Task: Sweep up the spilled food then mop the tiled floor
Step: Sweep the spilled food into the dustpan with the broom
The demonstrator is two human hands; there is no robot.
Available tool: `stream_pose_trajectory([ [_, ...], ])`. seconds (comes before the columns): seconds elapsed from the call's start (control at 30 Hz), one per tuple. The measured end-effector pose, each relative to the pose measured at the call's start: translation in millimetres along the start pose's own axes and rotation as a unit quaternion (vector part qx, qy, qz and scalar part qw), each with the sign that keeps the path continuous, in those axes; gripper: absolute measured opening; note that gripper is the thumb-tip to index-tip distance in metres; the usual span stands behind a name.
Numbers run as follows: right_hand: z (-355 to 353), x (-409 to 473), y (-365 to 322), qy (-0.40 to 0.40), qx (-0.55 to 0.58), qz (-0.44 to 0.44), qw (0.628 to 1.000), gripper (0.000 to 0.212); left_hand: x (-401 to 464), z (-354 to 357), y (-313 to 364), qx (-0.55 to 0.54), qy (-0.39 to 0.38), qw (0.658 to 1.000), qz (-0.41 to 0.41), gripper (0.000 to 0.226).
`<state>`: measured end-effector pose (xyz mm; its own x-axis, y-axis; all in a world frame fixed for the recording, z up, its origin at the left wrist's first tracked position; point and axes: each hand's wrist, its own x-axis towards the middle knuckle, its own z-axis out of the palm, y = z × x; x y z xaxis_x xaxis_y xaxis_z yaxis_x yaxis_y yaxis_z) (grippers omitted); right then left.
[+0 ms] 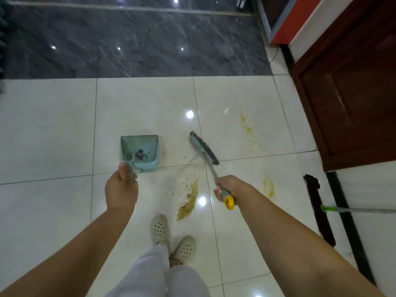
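My left hand (121,190) grips the handle of a light blue dustpan (140,152), which holds a bit of dark debris and sits on the white tiled floor (53,129). My right hand (227,189) grips the grey and yellow handle of a blue broom, whose brush head (203,147) lies just right of the dustpan. A pile of spilled food crumbs (188,202) lies between my hands, close to my feet. Yellowish smears (246,127) and another smear (269,187) mark the tiles to the right.
A mop with a dark head (319,209) and green-jointed pole lies on the floor at right, beside a brown wooden door (351,99). Dark marble flooring (132,43) begins beyond the white tiles. My feet in pale clogs (171,239) stand below the crumbs.
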<state>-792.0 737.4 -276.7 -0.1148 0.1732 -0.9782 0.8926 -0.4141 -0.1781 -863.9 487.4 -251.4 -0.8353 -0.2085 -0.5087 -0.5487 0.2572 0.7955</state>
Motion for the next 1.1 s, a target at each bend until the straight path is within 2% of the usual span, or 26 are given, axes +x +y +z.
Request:
stream_pose_trajectory([
  [0.1,29,-7,7,-0.016,-0.047,0.033,0.998,0.013,17,-2,5,-0.012,0.001,1.000,-0.007,0.054],
  [0.23,52,-24,17,-0.027,-0.065,0.058,0.996,0.021,32,-6,20,-0.011,-0.004,1.000,-0.001,0.056],
  [0.33,54,-42,17,-0.024,-0.077,0.070,0.994,0.023,39,-8,32,-0.024,-0.003,1.000,0.001,0.055],
  [0.53,33,-67,-14,-0.015,-0.075,0.059,0.995,0.018,48,-11,58,0.004,0.001,1.000,0.008,0.068],
  [0.77,1,-62,-77,-0.029,-0.019,0.035,0.999,0.015,61,-3,90,-0.016,-0.018,1.000,0.009,0.055],
  [1.1,-52,-6,-231,-0.010,-0.006,-0.017,1.000,0.019,88,58,120,-0.066,0.067,0.995,-0.041,0.058],
])
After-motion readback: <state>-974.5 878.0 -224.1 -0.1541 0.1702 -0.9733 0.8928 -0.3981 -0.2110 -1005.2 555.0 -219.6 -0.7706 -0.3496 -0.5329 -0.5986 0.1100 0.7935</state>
